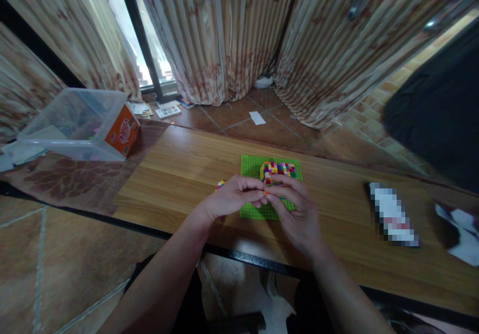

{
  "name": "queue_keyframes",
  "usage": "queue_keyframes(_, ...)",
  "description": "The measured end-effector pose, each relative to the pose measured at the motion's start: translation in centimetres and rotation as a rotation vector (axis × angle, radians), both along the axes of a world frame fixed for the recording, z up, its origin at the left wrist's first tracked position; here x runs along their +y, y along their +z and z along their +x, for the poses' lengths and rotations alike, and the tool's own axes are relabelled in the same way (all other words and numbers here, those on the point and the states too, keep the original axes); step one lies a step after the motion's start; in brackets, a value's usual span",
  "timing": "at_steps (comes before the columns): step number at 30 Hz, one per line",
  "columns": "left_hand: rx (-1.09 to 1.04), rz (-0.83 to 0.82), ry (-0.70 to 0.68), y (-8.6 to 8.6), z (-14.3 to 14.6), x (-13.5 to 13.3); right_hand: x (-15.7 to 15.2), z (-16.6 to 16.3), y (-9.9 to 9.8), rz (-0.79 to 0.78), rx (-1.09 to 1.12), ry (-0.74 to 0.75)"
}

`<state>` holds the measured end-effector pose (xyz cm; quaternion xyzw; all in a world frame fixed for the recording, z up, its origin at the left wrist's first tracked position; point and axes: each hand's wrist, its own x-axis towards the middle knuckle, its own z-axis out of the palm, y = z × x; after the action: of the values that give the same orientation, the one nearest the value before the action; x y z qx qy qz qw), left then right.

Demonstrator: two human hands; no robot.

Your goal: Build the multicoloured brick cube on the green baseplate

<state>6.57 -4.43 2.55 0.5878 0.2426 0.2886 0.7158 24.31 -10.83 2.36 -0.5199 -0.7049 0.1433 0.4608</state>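
Nearest us, two bare forearms rise from the bottom edge and meet over the near half of a low wooden table with a dark front edge (pixel 179 174). Below them we see dark-clothed knees and tiled floor.

The left hand (pixel 234 197) comes in from the near left, fingers curled inward, thumb and forefinger drawn together at the tips. The right hand (pixel 295 214) comes in from the near right, also curled, its fingertips meeting those of the left. Pinched between the two sets of fingertips is a tiny orange plastic brick (pixel 265 193); we cannot tell which hand bears most of the grip. Neither hand is spread open.

The brick is held just over a square bright-green studded baseplate (pixel 251 167) lying flat on the table; both hands cover part of its near half. On the plate's far right part sits a flat block of small multicoloured bricks, red, yellow, white, blue (pixel 279 169), just beyond the fingertips.

A few loose coloured bricks (pixel 220 184) show just left of the left hand, partly hidden by it.

Far left, on a patterned mat, stands a clear plastic storage tub with an orange label (pixel 80 124). To the right on the table lies a blurred rectangular object (pixel 392 214). Striped curtains (pixel 224 35) hang across the far side.
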Motion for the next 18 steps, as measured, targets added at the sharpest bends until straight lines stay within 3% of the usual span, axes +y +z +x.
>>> queue_keyframes(18,0.157,0.068,0.033,1.3,-0.1,0.1,0.0,-0.2,0.3,0.028,-0.06,-0.028)
